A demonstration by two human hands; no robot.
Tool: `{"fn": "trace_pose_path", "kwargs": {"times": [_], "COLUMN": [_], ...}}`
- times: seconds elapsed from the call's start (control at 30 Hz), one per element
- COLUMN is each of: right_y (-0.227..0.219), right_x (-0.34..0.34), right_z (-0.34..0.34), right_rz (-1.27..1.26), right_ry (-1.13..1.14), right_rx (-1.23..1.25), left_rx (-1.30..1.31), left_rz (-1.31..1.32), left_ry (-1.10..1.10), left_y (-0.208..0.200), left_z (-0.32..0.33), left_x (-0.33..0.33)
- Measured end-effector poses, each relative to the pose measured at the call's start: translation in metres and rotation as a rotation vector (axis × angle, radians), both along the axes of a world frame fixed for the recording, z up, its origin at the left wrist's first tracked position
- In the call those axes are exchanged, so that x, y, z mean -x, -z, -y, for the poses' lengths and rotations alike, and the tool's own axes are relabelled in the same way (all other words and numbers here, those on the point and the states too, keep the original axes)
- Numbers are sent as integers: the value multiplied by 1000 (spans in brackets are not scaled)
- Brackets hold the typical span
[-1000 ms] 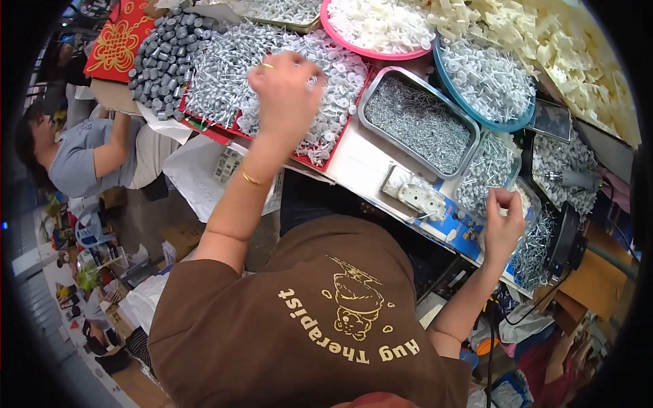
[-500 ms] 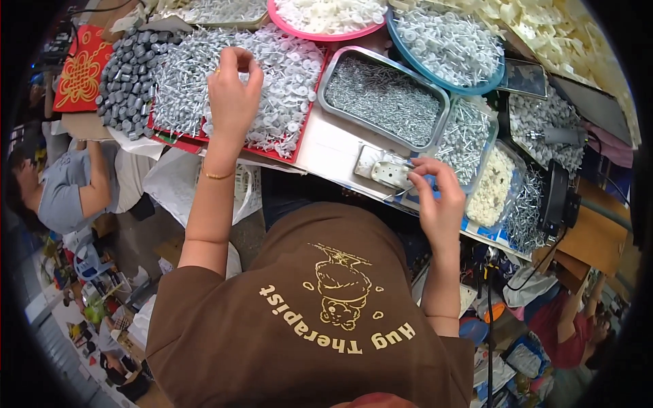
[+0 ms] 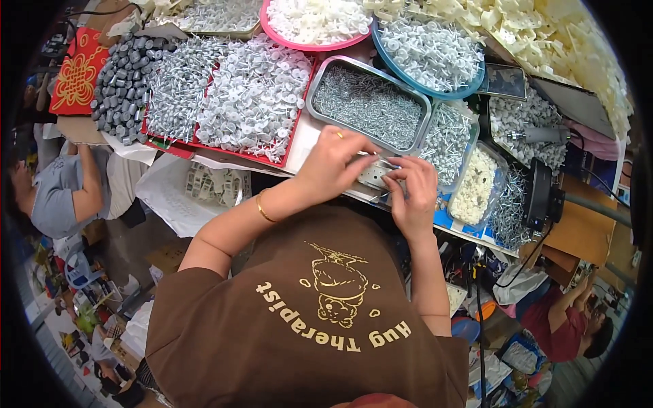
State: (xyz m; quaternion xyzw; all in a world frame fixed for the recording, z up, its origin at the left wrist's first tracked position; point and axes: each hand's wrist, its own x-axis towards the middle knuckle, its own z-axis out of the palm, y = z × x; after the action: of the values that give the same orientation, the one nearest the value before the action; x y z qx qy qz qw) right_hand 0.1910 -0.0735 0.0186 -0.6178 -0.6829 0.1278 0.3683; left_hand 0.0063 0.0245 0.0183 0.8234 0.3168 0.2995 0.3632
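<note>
Head view showed, beyond the brown shirt (image 3: 238,340), the left hand (image 3: 338,164) and right hand (image 3: 413,194) close together, thumbs and fingers drawn narrow, though whether they gripped small pieces could not be told. Just under their fingertips, the white holed block (image 3: 371,179) sat at the table's near edge. Farther off stood a metal tray (image 3: 311,102) of screws, with a red tray (image 3: 291,144) to its left and a blue bowl (image 3: 452,95) beyond it.
</note>
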Motion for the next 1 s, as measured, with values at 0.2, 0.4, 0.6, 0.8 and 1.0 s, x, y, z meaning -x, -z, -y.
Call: {"fn": "trace_pose_path", "kwargs": {"times": [0.2, 0.4, 0.6, 0.8, 1.0], "right_y": [-32, -31, -12, -24, -27], "right_x": [-24, -82, -109, -100, -85], "right_z": [-14, -91, -147, -140, -114], "right_rz": [-206, -123, 499, 554, -239], "right_ry": [147, 430, 556, 566, 446], "right_rx": [169, -103, 35, -36, -35], "left_rx": [0, -221, -353, -732, -513], "left_rz": [-8, -29, -131, -336, -236], "left_ry": [52, 68, -25, -755, -637], "left_y": [30, 27, 2, -16, 3], "left_z": [14, 17, -12, -170, -200], "left_x": [-13, -14, -4, 55, 66]}}
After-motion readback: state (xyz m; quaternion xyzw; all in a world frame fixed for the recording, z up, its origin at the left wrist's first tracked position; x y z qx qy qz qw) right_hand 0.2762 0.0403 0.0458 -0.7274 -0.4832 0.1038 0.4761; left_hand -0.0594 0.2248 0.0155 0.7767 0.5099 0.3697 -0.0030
